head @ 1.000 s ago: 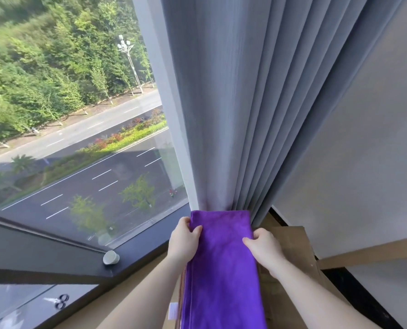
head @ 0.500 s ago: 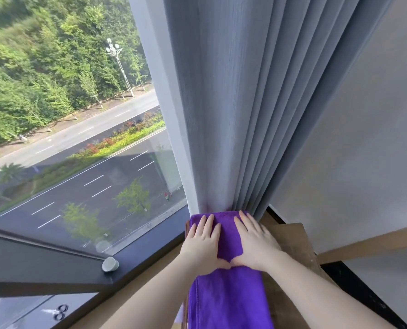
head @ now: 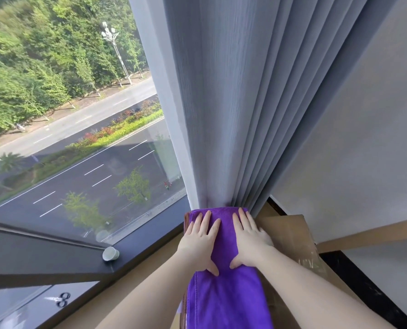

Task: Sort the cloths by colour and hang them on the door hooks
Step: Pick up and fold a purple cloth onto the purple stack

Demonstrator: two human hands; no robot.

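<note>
A folded purple cloth [head: 223, 295] lies lengthwise in front of me, its far end against the foot of the grey curtain. A brown cloth edge [head: 186, 222] shows under its left side. My left hand [head: 198, 243] lies flat on the cloth's far end, fingers straight and spread. My right hand [head: 250, 241] lies flat beside it, fingers straight, its outer edge over the cloth's right side. The thumbs point toward each other. No door hooks are in view.
A grey pleated curtain [head: 233, 103] hangs directly behind the cloth. A brown cardboard box [head: 290, 231] sits to the right. A dark window sill [head: 145, 243] with a small white knob [head: 110, 253] runs on the left, below a large window. A grey wall stands at right.
One second ago both hands gripped the cloth's side edges. They moved onto its top and flattened out, and since half a second ago have spread a little apart.
</note>
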